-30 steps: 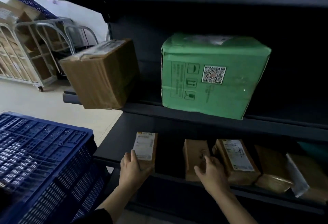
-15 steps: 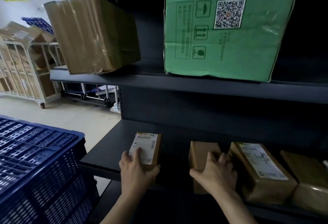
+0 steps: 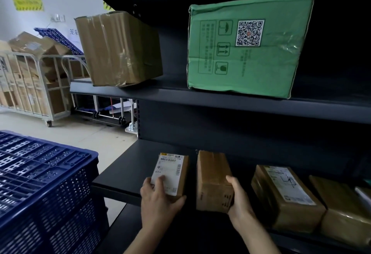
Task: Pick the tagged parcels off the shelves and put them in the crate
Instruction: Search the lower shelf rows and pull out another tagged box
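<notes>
On the lower dark shelf lies a small brown parcel with a white barcode label. My left hand grips its near end, thumb under the right side and fingers on the label. Just to its right stands a plain brown parcel, tipped up at the shelf's front edge; my right hand holds its right side with the thumb on top. The blue slatted crate sits at the lower left, below and beside the shelf.
Further right on the lower shelf lie a labelled brown parcel and another brown one. The upper shelf carries a taped cardboard box and a green box with a QR code. Wire roll cages with cartons stand at the back left.
The view has dropped closer to the lower shelf. My left hand has closed round the labelled parcel; my right hand has shifted to the plain parcel's right side and drawn it forward.
</notes>
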`<state>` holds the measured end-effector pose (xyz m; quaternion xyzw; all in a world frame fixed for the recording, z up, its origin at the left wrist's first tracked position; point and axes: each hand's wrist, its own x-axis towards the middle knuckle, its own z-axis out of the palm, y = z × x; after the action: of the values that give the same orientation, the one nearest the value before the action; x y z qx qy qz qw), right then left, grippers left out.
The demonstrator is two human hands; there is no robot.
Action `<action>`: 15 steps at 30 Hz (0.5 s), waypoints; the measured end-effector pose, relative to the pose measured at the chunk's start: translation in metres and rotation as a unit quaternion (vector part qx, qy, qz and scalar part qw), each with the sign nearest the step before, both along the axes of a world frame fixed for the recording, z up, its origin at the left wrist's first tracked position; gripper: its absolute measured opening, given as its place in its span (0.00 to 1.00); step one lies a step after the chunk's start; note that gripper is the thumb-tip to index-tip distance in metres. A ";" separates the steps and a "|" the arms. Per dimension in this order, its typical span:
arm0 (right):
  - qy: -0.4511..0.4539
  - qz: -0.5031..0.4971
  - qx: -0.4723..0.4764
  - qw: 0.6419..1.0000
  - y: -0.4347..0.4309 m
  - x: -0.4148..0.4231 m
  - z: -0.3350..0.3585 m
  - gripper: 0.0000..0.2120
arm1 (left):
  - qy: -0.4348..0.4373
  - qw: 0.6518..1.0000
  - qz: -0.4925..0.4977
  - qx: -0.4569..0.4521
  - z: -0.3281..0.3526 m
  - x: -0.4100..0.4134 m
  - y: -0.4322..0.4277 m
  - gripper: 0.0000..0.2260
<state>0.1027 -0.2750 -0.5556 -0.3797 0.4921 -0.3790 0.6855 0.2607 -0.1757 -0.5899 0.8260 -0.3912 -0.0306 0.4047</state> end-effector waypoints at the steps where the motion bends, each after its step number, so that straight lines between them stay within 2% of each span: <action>1: 0.002 0.005 0.003 1.000 0.000 0.001 -0.001 0.21 | -0.005 1.000 0.000 0.011 0.001 0.000 0.000 0.36; 6: 0.105 0.010 -0.030 0.994 0.002 0.001 0.001 0.20 | -0.014 0.999 -0.006 0.038 0.006 0.001 -0.004 0.36; 8: 0.170 0.009 -0.105 0.980 0.002 -0.001 0.004 0.22 | -0.020 0.999 -0.011 0.048 0.008 0.001 -0.006 0.36; 9: 0.224 0.011 -0.161 0.961 0.002 -0.001 0.006 0.23 | -0.024 0.998 -0.013 0.052 0.009 0.000 -0.007 0.36; 10: 0.294 0.009 -0.228 0.928 0.003 0.000 0.008 0.23 | -0.027 0.998 -0.016 0.056 0.010 0.001 -0.007 0.37; 12: 0.442 0.019 -0.348 0.826 0.008 0.004 0.014 0.25 | -0.036 0.997 -0.023 0.067 0.010 0.002 -0.008 0.37; 14: 0.558 0.074 -0.381 0.733 0.013 0.017 0.019 0.32 | -0.045 0.996 -0.025 0.076 0.011 0.002 -0.008 0.38; 15: 0.592 0.106 -0.369 0.708 0.016 0.024 0.020 0.36 | -0.050 0.995 -0.025 0.079 0.011 0.003 -0.008 0.37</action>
<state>0.1264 -0.2589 -0.5353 -0.7990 0.5742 -0.1523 0.0938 0.2633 -0.1839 -0.5786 0.8456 -0.4282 -0.0296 0.3175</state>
